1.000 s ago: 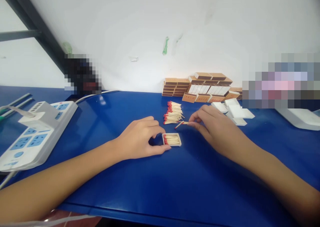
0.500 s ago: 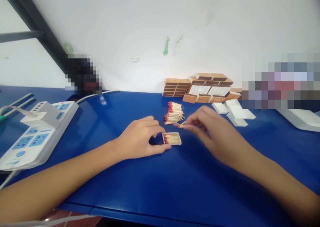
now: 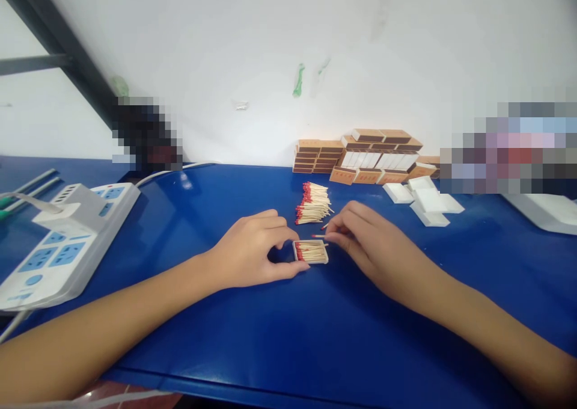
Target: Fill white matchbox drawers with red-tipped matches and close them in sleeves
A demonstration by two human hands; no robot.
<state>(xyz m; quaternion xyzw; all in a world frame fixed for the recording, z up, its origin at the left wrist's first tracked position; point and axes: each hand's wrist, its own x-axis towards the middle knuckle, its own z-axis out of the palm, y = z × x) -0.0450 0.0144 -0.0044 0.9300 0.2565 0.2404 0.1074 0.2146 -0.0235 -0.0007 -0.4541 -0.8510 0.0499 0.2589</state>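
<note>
My left hand [image 3: 256, 249] steadies a small matchbox tray [image 3: 311, 262], its thumb at the near left corner and its forefinger at the far left one. Red-tipped matches [image 3: 312, 252] lie side by side inside, heads to the left. Just right of the tray, my right hand [image 3: 365, 234] pinches a match [image 3: 319, 236] whose red head points left. A second match [image 3: 325, 226] shows by the same fingertips; I cannot tell whether it is held. Beyond the tray lies a loose pile of matches [image 3: 314, 204], heads also to the left.
Matchboxes [image 3: 378, 159] are stacked along the wall, with white empty trays [image 3: 428, 199] in front at the right. A white power strip [image 3: 72, 246] with a plugged-in adapter stands at the left on the blue table [image 3: 252, 343]. Pixelated patches hide both far sides.
My right hand has moved slightly left and nearer the tray with the pinched match. My left hand stays at the tray.
</note>
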